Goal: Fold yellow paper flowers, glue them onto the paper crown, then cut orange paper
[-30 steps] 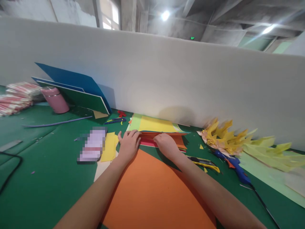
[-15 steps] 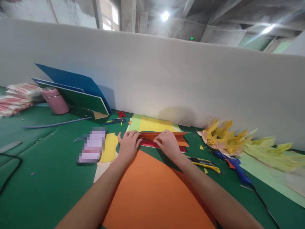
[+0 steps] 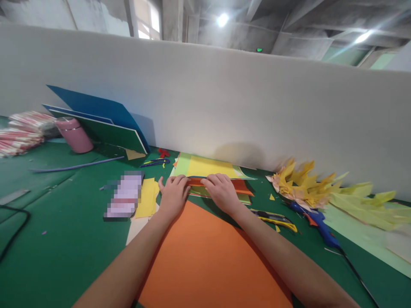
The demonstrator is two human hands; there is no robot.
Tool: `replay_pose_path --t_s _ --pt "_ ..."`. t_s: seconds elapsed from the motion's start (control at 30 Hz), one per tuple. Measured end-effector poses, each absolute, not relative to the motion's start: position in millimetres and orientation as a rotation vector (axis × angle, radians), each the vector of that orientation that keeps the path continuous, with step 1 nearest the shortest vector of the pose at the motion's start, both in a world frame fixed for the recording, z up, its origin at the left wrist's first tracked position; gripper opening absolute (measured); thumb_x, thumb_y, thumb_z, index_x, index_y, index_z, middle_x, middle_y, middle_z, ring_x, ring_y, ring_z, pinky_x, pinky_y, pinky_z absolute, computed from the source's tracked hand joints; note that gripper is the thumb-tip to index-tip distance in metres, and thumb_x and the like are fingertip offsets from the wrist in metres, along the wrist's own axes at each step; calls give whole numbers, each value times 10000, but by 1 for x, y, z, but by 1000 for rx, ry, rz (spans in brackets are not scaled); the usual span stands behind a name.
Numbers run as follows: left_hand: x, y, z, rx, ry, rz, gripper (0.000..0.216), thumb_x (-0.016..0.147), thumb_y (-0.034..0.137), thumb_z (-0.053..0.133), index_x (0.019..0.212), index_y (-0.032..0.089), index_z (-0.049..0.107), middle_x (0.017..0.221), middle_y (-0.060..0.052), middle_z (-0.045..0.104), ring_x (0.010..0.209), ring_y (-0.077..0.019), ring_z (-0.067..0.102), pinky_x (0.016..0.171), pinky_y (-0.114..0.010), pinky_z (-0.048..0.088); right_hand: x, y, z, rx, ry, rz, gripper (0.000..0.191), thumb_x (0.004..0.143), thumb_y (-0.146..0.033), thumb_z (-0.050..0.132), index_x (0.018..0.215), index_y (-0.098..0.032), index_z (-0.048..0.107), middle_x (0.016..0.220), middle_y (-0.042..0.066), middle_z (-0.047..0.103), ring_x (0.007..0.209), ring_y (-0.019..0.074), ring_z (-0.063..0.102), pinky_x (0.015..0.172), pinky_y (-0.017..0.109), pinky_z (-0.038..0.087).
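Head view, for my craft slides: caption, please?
Left hand and right hand at coloured papers, beyond a large orange sheet.

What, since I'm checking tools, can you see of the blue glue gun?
The glue gun has a blue, plastic-looking body and an orange-red trigger. It lies on its side on the green table, barrel toward the picture's left, handle slanting toward the viewer. A black cord runs from the handle's end past the bottom edge. Yellow paper leaves lie just beyond it; whether they touch is unclear. Nobody touches it.
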State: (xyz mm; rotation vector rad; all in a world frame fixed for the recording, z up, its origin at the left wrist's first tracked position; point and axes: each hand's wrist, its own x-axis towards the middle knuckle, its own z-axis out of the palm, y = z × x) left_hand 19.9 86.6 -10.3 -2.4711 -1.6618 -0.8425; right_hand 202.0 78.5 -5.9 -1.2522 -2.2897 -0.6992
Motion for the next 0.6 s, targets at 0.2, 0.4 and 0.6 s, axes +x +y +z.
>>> replay_pose_path --t_s 0.2,0.4,0.6 --pt "19 87 -11 -2498 -1656 -831 173 875 265 486 991 269 614 1132 -43 662 1027 -296 535 994 -601 192 205 83 -6 -1183 -2325 -792 209 864 -100 531 689 -182 612 748 52 607 727 202 420 669 312 287" --pt "18 88 -11 -2503 -1691 -816 181 823 242 570 992 286 617 1138 -41 659 1030 -299 539 995 -604 195 204 85 -7 -1124 -2281 -829 195 869 -85 510 730 -174 615 804 39 651 725 185 454 702 304 305" --pt "17 88 -12 -2503 -1704 -809 239 810 194 557 1020 291 616 1137 -43 660 1033 -291 550 1003 -612 190 207 74 1 -1017 -2229 -858 226 890 -70 441 800 -186 613 858 25 684 735 159 519 734 293 327"
